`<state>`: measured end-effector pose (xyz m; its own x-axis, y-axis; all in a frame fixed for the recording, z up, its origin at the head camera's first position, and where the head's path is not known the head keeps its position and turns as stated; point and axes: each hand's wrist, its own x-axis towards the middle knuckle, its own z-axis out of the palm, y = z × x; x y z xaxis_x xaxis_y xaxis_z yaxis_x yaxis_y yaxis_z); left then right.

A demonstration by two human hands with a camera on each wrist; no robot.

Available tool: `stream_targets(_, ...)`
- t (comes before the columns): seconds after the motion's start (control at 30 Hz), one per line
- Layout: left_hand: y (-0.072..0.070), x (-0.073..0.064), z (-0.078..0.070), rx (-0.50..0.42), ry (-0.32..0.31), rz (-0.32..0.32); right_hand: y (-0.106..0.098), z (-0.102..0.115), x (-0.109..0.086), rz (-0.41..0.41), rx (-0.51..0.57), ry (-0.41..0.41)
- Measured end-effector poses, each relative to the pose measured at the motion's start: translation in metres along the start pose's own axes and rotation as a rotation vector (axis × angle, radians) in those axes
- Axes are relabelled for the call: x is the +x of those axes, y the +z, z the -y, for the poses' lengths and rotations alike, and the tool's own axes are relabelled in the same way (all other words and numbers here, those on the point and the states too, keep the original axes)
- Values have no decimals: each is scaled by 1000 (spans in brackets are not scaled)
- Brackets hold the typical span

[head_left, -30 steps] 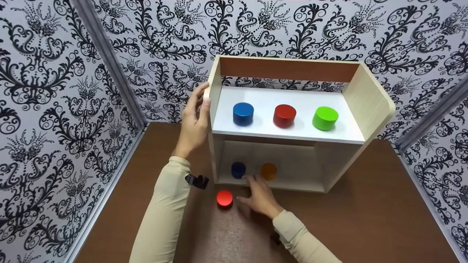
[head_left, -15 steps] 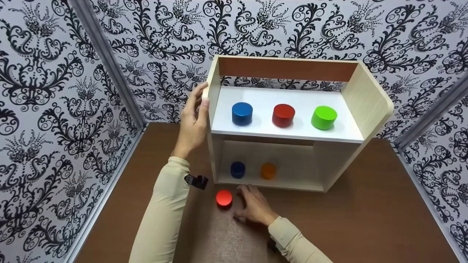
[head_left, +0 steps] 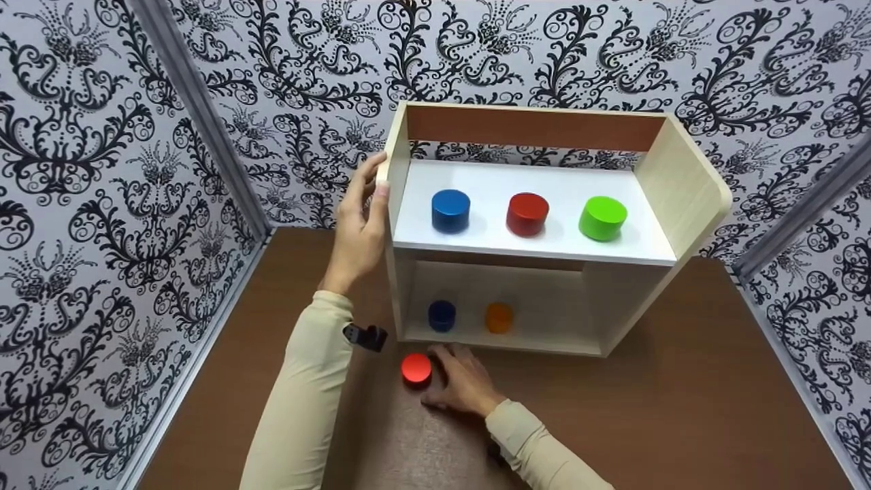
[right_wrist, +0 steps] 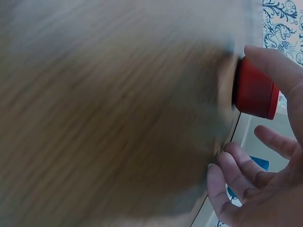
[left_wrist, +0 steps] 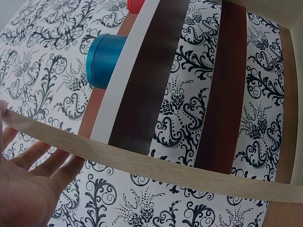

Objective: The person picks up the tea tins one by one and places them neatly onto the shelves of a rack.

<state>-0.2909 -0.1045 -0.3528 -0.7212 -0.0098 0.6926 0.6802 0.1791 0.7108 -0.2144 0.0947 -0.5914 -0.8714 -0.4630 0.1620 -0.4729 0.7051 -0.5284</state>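
My left hand point(head_left: 358, 228) grips the left side panel of a small wooden shelf unit point(head_left: 636, 303), thumb at the front edge and fingers along the outside. The left wrist view shows that panel point(left_wrist: 142, 163) running past the fingers. On the table in front of the unit stands a short red cylinder point(head_left: 416, 369), a seam line round it in the right wrist view. Right beside it is my right hand point(head_left: 463, 381), fingers spread and loosely bent, thumb apart. Close up, thumb and fingers reach around the red cylinder point(right_wrist: 255, 90) with a gap showing below it.
On the white upper shelf stand a blue cylinder point(head_left: 450, 211), a dark red cylinder point(head_left: 527, 214) and a green cylinder point(head_left: 603, 218). The lower compartment holds a dark blue cylinder point(head_left: 442, 316) and an orange cylinder point(head_left: 499, 318). Patterned walls point(head_left: 163, 170) enclose the brown table point(head_left: 687, 408).
My right hand has drawn back from the lower compartment's front and moved left, up to the red cylinder. My left hand has kept its hold on the side panel.
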Motion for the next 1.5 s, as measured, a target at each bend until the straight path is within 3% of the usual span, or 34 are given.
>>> stream_targets(0.7, 0, 0, -1, 7, -11, -1, 21, 10, 15, 64, -6, 16)
stream_targets(1.03, 0, 0, 1, 11, -6, 0, 24, 11, 17, 26, -34, -53)
stream_targets(1.5, 0, -1, 3, 26, 18, -12, -3, 11, 3, 16, 28, -31)
